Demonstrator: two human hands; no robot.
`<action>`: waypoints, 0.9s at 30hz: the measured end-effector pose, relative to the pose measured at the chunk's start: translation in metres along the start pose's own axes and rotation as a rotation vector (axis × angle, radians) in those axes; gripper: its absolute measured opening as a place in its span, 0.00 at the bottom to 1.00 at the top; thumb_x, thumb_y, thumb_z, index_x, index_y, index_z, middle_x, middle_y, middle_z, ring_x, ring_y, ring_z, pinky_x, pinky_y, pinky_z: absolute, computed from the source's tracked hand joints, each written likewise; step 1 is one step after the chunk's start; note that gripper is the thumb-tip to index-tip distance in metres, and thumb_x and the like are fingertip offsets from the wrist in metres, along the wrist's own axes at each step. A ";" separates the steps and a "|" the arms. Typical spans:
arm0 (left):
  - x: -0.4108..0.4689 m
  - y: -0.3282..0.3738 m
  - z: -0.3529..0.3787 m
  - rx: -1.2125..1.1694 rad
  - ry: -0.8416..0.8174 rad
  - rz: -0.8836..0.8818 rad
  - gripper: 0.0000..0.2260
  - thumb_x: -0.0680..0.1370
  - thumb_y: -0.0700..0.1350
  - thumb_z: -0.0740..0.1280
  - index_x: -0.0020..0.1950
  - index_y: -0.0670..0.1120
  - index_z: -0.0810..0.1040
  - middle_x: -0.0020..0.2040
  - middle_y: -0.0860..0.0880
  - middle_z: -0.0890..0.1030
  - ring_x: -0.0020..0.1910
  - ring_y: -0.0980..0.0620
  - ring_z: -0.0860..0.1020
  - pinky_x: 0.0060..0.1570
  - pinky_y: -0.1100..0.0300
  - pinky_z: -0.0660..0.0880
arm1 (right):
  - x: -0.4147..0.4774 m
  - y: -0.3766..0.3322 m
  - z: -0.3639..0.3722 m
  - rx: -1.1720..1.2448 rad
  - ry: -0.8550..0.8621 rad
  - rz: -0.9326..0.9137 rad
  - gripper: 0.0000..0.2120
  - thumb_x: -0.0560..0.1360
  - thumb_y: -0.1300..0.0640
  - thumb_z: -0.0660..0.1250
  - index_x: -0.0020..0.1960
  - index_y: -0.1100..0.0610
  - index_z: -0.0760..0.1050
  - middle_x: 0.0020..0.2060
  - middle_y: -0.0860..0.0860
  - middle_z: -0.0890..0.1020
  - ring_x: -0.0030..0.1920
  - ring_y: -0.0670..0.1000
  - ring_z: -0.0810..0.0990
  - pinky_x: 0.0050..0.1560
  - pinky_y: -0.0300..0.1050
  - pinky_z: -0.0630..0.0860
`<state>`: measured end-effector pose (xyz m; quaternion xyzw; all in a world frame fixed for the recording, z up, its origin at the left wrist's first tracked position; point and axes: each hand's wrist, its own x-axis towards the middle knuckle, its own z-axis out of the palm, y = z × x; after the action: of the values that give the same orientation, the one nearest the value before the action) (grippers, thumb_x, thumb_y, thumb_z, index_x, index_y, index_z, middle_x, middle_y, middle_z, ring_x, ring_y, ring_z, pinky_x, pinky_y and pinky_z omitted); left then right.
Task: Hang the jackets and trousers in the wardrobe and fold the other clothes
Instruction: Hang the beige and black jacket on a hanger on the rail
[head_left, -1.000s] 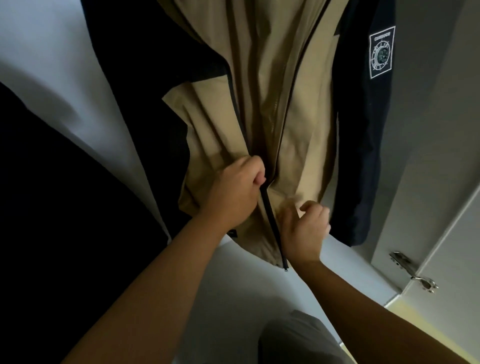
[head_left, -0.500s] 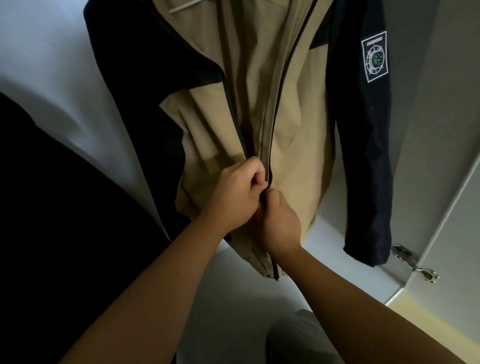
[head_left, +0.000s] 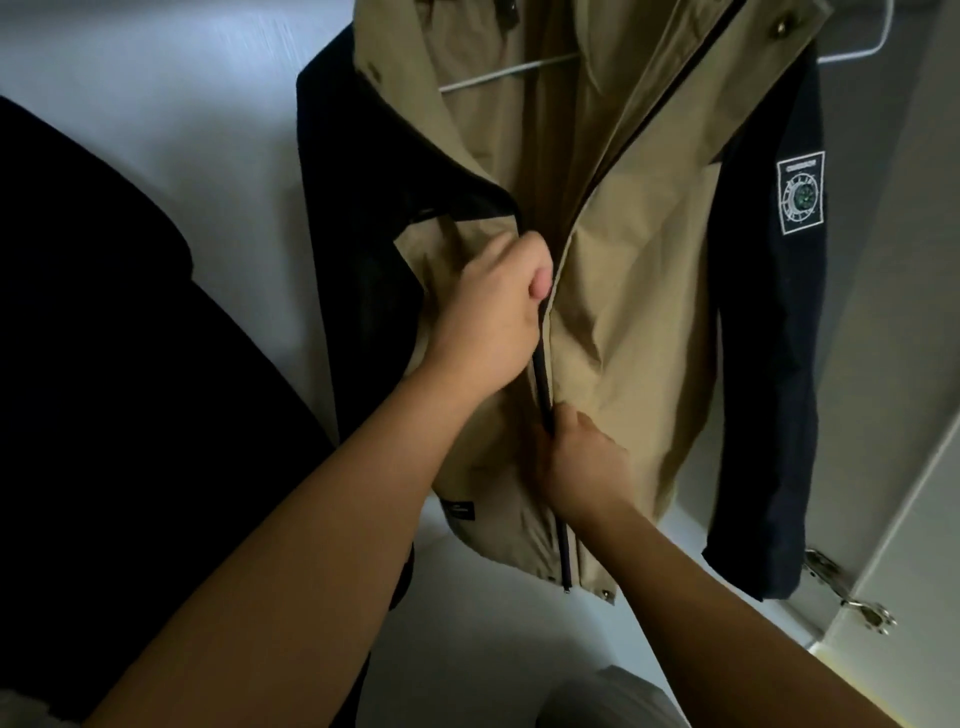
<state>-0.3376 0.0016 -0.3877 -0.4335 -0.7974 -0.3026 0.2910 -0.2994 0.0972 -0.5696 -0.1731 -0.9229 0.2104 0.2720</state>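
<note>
**Both hands on the jacket zip**

Closest to me, my right hand (head_left: 582, 462) is curled up low on the front of the jacket (head_left: 639, 322), with the fingers pinching the fabric right at the dark zip (head_left: 543, 384). A bit higher up, my left hand (head_left: 488, 312) is balled around the opposite front edge, thumb pressed up by the zip line. So neither hand is loose, both have hold of the jacket.

The jacket's tan with navy sleeves and hangs inside the wardrobe on a white hanger (head_left: 506, 73). The front gapes open above my left hand. There's a square white patch (head_left: 800, 200) on the sleeve nearer the door.

Something dark (head_left: 104, 364) hangs off to the left, can't tell what garment. There's a metal hinge (head_left: 844, 597) at bottom right.
</note>
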 end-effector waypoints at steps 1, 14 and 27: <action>0.001 0.000 -0.001 0.003 -0.036 0.021 0.12 0.76 0.31 0.65 0.42 0.47 0.70 0.49 0.50 0.76 0.48 0.49 0.79 0.45 0.49 0.79 | 0.004 -0.007 -0.011 -0.029 0.000 -0.008 0.13 0.83 0.40 0.52 0.54 0.49 0.65 0.45 0.49 0.80 0.37 0.54 0.79 0.36 0.48 0.77; 0.003 -0.015 -0.015 -0.107 -0.007 -0.024 0.09 0.78 0.40 0.71 0.44 0.50 0.73 0.42 0.56 0.79 0.44 0.59 0.81 0.43 0.60 0.81 | 0.065 -0.061 -0.073 -0.008 0.291 -0.081 0.18 0.83 0.41 0.50 0.57 0.52 0.71 0.36 0.49 0.75 0.36 0.59 0.81 0.33 0.47 0.70; 0.021 -0.024 -0.026 -0.212 0.231 -0.151 0.14 0.79 0.40 0.70 0.42 0.55 0.68 0.42 0.52 0.81 0.41 0.61 0.83 0.41 0.62 0.81 | 0.065 -0.061 -0.055 -0.028 0.347 -0.122 0.18 0.84 0.41 0.56 0.56 0.55 0.74 0.42 0.55 0.83 0.35 0.62 0.83 0.32 0.47 0.67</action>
<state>-0.3627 -0.0169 -0.3614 -0.3630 -0.7527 -0.4537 0.3097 -0.3317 0.0897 -0.4708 -0.1542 -0.8737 0.1476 0.4371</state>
